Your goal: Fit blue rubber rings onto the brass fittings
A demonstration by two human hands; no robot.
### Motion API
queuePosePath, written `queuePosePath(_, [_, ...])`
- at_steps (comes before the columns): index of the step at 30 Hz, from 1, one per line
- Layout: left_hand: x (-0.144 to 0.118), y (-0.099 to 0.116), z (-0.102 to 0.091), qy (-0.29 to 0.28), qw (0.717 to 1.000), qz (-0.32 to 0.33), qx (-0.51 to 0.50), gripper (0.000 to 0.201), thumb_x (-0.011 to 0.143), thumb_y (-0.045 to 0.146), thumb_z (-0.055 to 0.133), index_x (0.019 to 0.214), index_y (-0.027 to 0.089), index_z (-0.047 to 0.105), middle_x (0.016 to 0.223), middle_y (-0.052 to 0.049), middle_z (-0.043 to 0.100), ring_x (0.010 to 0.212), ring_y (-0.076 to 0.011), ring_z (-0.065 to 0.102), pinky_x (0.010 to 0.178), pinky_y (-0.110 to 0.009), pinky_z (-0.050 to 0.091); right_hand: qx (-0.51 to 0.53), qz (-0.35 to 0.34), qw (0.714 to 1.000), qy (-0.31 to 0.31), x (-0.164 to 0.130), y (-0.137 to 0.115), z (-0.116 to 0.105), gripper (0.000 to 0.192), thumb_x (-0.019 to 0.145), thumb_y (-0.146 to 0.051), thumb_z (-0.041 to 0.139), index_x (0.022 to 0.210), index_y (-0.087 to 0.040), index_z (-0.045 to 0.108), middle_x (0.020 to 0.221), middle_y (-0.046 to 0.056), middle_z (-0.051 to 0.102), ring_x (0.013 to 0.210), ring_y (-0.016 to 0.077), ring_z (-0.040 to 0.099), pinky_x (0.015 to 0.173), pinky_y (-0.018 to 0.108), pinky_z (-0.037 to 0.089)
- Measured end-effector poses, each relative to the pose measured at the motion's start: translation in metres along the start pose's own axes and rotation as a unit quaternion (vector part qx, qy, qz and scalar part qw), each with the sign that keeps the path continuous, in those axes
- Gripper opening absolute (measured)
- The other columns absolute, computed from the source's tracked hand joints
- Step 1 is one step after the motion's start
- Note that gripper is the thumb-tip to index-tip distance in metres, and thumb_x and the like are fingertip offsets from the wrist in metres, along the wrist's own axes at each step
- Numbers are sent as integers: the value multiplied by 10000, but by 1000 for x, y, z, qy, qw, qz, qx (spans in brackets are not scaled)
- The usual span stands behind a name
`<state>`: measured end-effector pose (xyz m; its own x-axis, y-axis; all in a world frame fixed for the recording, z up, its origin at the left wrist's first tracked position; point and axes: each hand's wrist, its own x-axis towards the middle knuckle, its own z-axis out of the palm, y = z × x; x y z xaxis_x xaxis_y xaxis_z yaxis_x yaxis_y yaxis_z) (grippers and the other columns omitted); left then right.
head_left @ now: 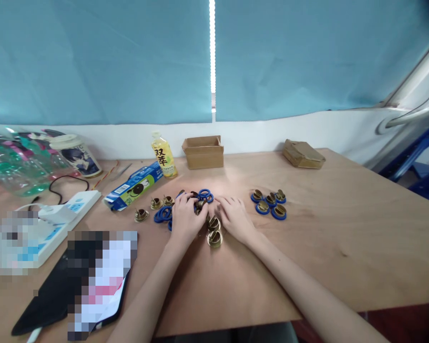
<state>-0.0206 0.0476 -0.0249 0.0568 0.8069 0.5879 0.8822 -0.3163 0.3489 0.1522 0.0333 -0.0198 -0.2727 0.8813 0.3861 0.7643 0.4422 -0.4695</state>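
1. A brass fitting [200,205] is being gripped at the fingertips of the left hand [186,220], near the middle of the table [343,228]; the fingers are curled around it, with blue rings [205,195] just beyond.
2. The right hand [236,220] is being rested palm down beside the left; its fingers are lying loosely spread, and whether anything is being pinched under them cannot be told.
3. As a judgement, the fitting is best being held steady in the left hand while a ring is being seated squarely on it, so that it is not being skewed.
4. Two bare fittings [214,231] are lying between the wrists, touching or nearly so, and are at risk of being knocked.
5. More loose rings [163,214] and fittings [156,203] are lying just left of the left hand.
6. Ringed fittings [270,204] are being kept in a cluster to the right, well apart.
7. A bottle [163,156], a carton [133,186], an open box [203,151] and a power strip [62,214] are standing farther back and left, out of the way.
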Motion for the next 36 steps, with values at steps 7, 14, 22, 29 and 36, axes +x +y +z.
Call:
queuePosePath(7, [-1,0,2,2,1000,8,2,107,846,270,602,856,205,686,1056,-123,685,1109,-333,565,973,-515,467,-1,-40,997,-58,0,0,7,578,912,-40,379,1442,-250,472,1508,42,492,1416,230,366,1188,523,184])
queuePosePath(14, [-1,5,-7,-9,999,38,1,156,889,202,533,859,156,680,988,-151,686,1037,-344,552,939,-504,468,-11,-42,999,-29,9,-2,10,493,922,-57,417,1372,-211,546,1388,82,601,1297,248,475,1171,500,207])
queuePosePath(22, [3,5,-21,39,997,47,-49,142,936,161,481,941,181,622,948,-108,651,923,-282,603,853,-418,496,21,-25,999,-22,52,5,20,235,958,-148,525,1088,-199,714,1055,94,717,1028,242,589,933,373,405])
queuePosePath(29, [3,4,-21,117,984,-3,-136,98,959,216,509,976,201,604,943,-64,639,857,-219,648,765,-331,524,103,0,995,0,57,-2,34,131,903,-112,582,942,-169,693,959,79,654,924,214,595,872,351,434])
queuePosePath(36, [3,18,-25,68,929,-85,-353,96,932,274,571,964,199,621,889,-35,680,736,-175,698,664,-274,561,264,60,962,38,57,-4,11,62,932,-233,550,912,-176,566,849,39,656,770,172,666,699,301,539])
